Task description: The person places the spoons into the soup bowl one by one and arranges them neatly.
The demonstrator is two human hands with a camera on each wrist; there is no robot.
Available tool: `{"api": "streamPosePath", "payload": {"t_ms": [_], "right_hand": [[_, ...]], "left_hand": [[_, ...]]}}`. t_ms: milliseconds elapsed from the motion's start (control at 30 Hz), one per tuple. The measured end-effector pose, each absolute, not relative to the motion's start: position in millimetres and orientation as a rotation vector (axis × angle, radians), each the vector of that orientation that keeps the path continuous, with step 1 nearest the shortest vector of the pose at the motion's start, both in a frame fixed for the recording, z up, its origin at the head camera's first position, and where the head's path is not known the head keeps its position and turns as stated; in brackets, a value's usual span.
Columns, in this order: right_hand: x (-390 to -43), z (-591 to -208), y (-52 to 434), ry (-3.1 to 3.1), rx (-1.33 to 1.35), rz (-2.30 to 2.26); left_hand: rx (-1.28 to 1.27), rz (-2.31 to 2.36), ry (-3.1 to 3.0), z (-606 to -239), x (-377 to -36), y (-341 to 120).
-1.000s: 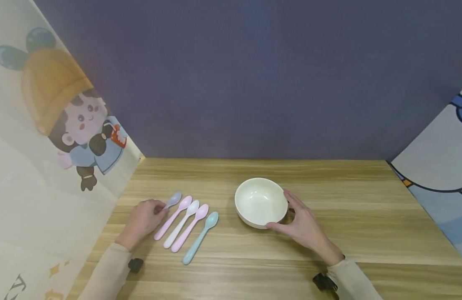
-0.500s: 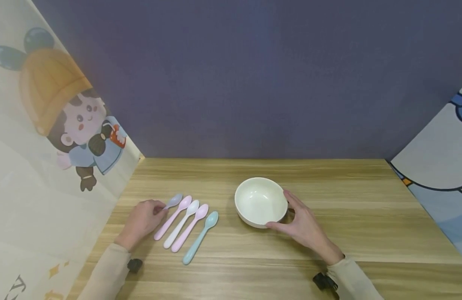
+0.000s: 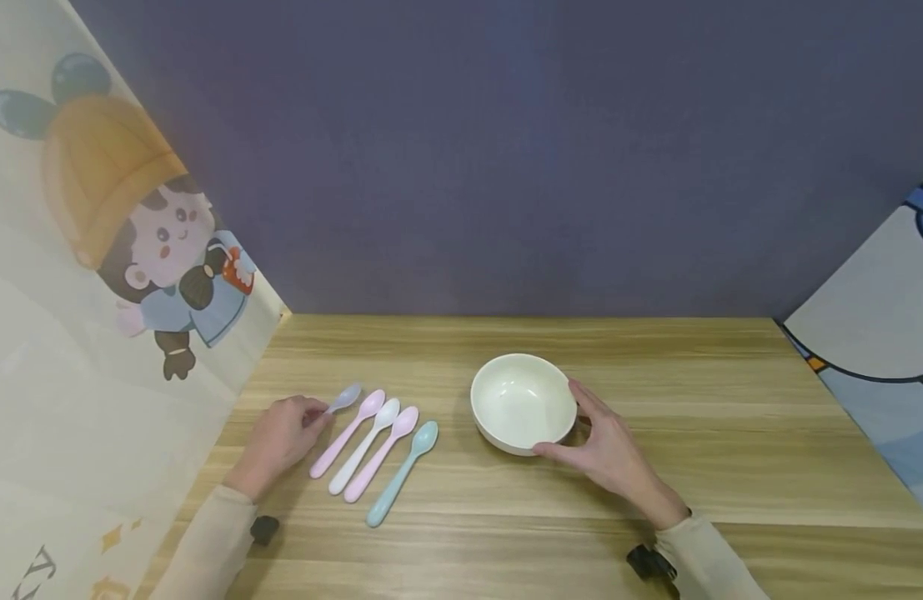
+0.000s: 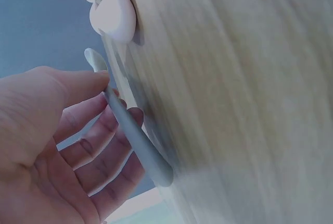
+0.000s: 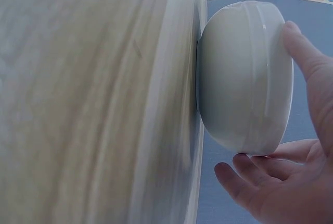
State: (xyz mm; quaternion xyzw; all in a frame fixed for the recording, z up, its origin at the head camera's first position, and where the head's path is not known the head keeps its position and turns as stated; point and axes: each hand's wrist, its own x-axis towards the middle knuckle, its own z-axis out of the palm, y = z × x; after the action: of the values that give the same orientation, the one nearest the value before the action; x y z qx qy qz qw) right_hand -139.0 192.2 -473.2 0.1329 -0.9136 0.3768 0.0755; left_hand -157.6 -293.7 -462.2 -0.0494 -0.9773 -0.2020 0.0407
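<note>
Fingers (image 4: pixel 99 153) of the left hand (image 3: pixel 277 440) pinch the lilac plastic spoon (image 3: pixel 344 399) for lifting, probably toward the cream round bowl (image 3: pixel 523 403) the right hand (image 3: pixel 609 457) cups.

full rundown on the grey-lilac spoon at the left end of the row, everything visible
The grey-lilac spoon looks like smooth matte plastic, one piece, with a small oval bowl and a slim handle. It is the leftmost of five spoons on the wooden table, bowl end pointing away from the person. The left hand pinches its handle between thumb and fingers; the left wrist view shows the handle lying across the fingers. The head view hides most of the handle. Whether it touches the neighbouring pink spoon is unclear.
</note>
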Motion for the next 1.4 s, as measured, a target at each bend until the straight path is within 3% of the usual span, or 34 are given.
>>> {"api": "streamPosePath", "payload": {"t_ms": [1400], "right_hand": [[-139.3, -475.0, 194.1, -2.707, 0.443, 1.172]], "left_hand": [[-0.201, -0.636, -2.896, -461.6, -150.7, -290.0]]}}
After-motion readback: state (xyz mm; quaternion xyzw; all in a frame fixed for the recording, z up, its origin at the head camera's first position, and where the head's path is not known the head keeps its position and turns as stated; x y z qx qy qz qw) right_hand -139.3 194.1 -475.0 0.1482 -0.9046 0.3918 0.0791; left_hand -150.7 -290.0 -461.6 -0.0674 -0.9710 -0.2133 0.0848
